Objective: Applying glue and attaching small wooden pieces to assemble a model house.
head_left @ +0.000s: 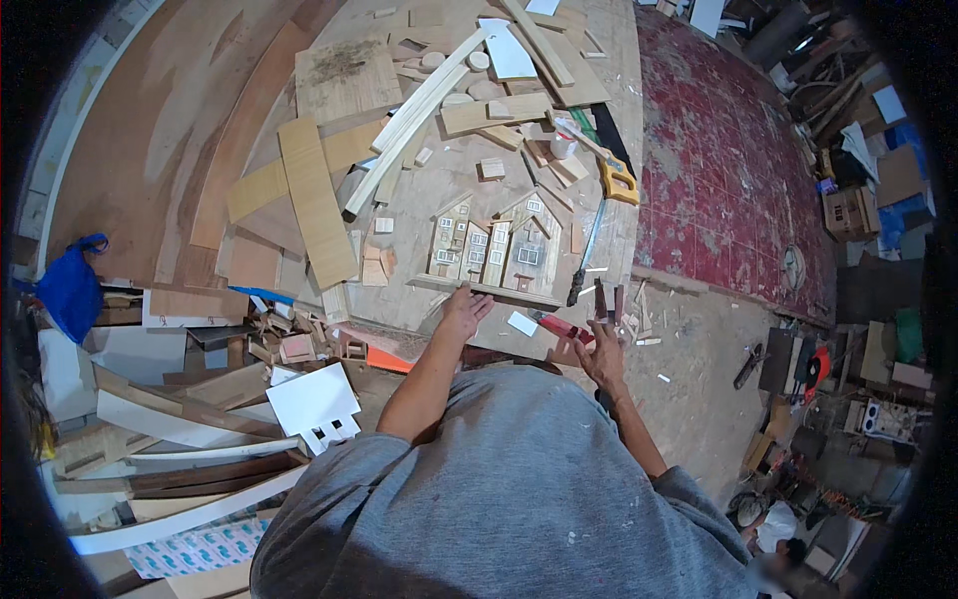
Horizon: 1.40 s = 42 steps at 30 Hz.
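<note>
Wooden house model (496, 252): likely light, stiff, gables fragile; grip by base strip (524, 298). Left hand (464, 313), seven o'clock: fingers loosely apart, touching base strip. Right hand (603, 359), five o'clock: hold unclear.

Workshop clutter around a yellow-handled saw (613, 168)
Left of the saw, crossed boards (311, 190); much farther left, a blue bag (70, 297). Right of it, worn red flooring (723, 170); farther right, a cardboard box (850, 214).
</note>
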### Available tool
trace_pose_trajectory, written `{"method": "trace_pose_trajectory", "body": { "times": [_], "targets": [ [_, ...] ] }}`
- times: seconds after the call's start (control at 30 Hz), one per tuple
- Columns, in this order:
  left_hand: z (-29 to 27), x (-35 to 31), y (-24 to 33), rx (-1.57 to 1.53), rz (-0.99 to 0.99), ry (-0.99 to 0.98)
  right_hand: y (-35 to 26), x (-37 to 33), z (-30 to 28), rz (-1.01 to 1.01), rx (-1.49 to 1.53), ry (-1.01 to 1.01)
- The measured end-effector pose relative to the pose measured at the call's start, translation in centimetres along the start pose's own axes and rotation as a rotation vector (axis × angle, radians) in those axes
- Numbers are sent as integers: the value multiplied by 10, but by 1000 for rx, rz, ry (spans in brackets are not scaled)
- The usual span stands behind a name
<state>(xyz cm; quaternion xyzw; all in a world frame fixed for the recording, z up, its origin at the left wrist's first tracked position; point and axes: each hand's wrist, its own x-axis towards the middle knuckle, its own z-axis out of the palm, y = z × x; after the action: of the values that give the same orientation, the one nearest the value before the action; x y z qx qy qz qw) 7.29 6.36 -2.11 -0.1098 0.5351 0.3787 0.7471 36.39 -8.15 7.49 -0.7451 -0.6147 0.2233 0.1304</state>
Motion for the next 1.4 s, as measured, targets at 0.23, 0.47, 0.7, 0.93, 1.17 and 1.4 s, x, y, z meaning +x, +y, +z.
{"method": "trace_pose_trajectory", "body": {
  "times": [0.23, 0.47, 0.7, 0.93, 1.17, 1.4],
  "targets": [
    [3, -11, 0, 23, 8, -51, 3, -15, 5, 36, -24, 30],
    [3, -21, 4, -8, 19, -50, 4, -18, 10, 51, -35, 37],
    [-2, -49, 14, 107, -5, -12, 4, -12, 15, 10, -33, 42],
    [52, -276, 59, 519, 339, -1180, -5, -12, 9, 52, 12, 63],
    [67, -428, 52, 271, 309, -2261, -14, -4, 20, -6, 35, 7],
    [66, -422, 90, 531, 274, -2627, -25, -14, 23, 55, 20, 10]
  ]
}}
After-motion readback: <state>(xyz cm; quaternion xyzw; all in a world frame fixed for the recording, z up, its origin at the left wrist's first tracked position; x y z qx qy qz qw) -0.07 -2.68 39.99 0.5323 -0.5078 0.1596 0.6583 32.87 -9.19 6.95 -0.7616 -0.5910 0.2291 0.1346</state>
